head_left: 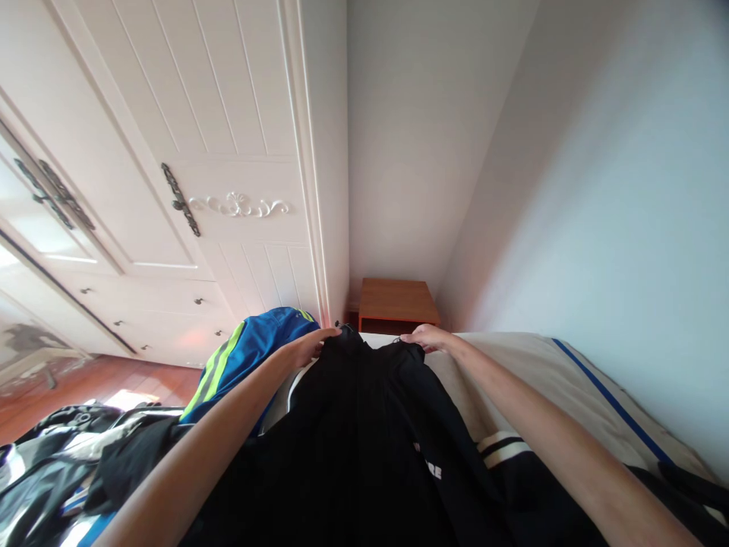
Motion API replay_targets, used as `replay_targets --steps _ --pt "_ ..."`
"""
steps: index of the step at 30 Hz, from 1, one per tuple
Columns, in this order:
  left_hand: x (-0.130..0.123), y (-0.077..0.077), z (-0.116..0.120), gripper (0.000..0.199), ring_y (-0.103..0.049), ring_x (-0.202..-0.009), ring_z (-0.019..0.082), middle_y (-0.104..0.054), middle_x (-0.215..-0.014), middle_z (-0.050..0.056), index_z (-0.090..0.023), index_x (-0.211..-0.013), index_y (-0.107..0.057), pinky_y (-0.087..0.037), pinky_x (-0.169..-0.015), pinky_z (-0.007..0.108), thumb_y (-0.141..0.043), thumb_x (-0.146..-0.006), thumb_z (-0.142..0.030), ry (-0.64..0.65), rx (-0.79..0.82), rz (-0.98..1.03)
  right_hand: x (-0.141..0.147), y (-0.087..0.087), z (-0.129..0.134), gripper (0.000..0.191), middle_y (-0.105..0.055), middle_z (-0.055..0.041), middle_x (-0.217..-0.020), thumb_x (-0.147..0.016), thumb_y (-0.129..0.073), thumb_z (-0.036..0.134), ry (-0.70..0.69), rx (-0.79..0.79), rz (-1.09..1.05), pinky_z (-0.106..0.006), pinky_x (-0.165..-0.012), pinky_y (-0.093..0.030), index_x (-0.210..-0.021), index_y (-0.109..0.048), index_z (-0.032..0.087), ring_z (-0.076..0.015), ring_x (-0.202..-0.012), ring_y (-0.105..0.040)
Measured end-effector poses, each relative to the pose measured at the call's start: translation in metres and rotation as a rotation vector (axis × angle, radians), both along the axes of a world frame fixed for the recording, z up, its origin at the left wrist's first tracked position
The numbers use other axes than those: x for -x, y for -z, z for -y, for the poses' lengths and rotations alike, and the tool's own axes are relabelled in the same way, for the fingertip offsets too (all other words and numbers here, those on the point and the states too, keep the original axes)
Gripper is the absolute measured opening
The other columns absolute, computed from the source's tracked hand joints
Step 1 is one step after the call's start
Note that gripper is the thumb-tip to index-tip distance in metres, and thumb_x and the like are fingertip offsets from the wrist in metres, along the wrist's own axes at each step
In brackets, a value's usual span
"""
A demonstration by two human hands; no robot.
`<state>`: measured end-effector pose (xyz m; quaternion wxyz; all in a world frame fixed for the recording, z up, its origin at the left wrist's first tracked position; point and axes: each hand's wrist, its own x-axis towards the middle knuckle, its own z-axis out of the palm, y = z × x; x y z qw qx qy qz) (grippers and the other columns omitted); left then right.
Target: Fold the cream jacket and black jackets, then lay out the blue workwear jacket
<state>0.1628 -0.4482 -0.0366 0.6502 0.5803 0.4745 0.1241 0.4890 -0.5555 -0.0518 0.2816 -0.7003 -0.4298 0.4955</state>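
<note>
Black garment (364, 425) closest to camera, fills bottom centre, runs away from the person over a pale-covered bed (506, 353). White lettering (433, 471) on its right part, only the end readable, "RE". Both bare forearms reach forward, one along each side of it.

Left hand (307, 346) at the garment's far left corner, fingers closed on the fabric, pinching the edge. Right hand (433, 336) at the far right corner, fingers pinching the edge there, thumb side toward the middle; thin dark cord (397, 339) at the fingertips. Hands apart, far edge of garment spans between them, dips a bit in the middle. Exact finger placement too small to tell.

Under right forearm: dark cloth with cream-and-black striped band (504, 447), just beside the black garment; can't tell where one ends and the other begins. Bed cover has a blue stripe (609, 403) on the right, near the wall (638, 228).

Blue garment with yellow-green and grey stripes (267, 342) just left of left hand. Mixed clothes heap (62, 456) lower left, mostly dark, partly blurred. White wardrobe (244, 99) behind on left, metal handles, scroll ornament; reddish floor (130, 380) below. Brown nightstand (397, 298) past the hands.
</note>
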Motion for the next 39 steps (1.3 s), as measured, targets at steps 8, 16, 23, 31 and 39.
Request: replay_targets --steps 8,16,23,31,39 --pt "-0.015 -0.01 -0.003 0.042 -0.072 -0.081 0.03 -0.076 -0.077 0.009 -0.014 -0.074 -0.073 -0.059 -0.078 0.038 -0.092 -0.037 -0.022 0.07 0.134 0.062 0.02 -0.004 0.03 0.047 -0.075 -0.0108 -0.088 -0.047 -0.096 0.035 -0.067 -0.033 -0.332 -0.029 -0.071 -0.057 -0.081 -0.072 0.013 -0.0215 -0.078 -0.071" --pt "-0.008 -0.007 0.016 0.034 -0.072 -0.086 0.024 -0.076 -0.078 0.004 -0.016 -0.078 -0.071 -0.056 -0.087 0.029 -0.091 -0.055 -0.034 -0.113 0.053 0.259 0.008 -0.009 0.035 0.039 -0.07 -0.004 -0.075 -0.067 -0.088 0.044 0.016 -0.081 -0.452 -0.025 -0.063 -0.053 -0.078 -0.065 0.015 -0.0153 -0.066 -0.066" --pt "0.007 -0.016 0.027 0.042 -0.071 -0.103 0.032 -0.077 -0.097 0.013 -0.013 -0.088 -0.075 -0.057 -0.092 0.036 -0.083 -0.067 -0.049 0.08 0.428 0.086 0.021 0.005 0.042 0.03 -0.064 0.0006 -0.068 -0.082 -0.076 0.043 0.214 -0.082 -0.467 -0.023 -0.062 -0.049 -0.076 -0.058 0.019 -0.0128 -0.063 -0.06" --pt "0.012 -0.002 0.028 0.028 -0.073 -0.09 0.036 -0.078 -0.086 0.012 -0.011 -0.085 -0.075 -0.059 -0.088 0.042 -0.082 -0.058 -0.016 0.038 0.426 0.096 0.009 -0.01 0.076 0.037 -0.067 -0.0038 -0.076 -0.081 -0.073 0.053 0.283 0.166 -0.485 -0.023 -0.055 -0.048 -0.087 -0.064 0.017 -0.0141 -0.063 -0.061" --pt "0.012 0.014 0.034 0.046 -0.073 -0.084 0.03 -0.077 -0.084 0.007 -0.012 -0.092 -0.071 -0.056 -0.091 0.043 -0.083 -0.048 -0.005 -0.123 0.223 0.355 0.036 -0.014 0.098 0.024 -0.07 -0.0061 -0.081 -0.073 -0.08 0.037 0.327 -0.037 -0.546 -0.026 -0.06 -0.051 -0.081 -0.066 0.018 -0.0159 -0.068 -0.062"
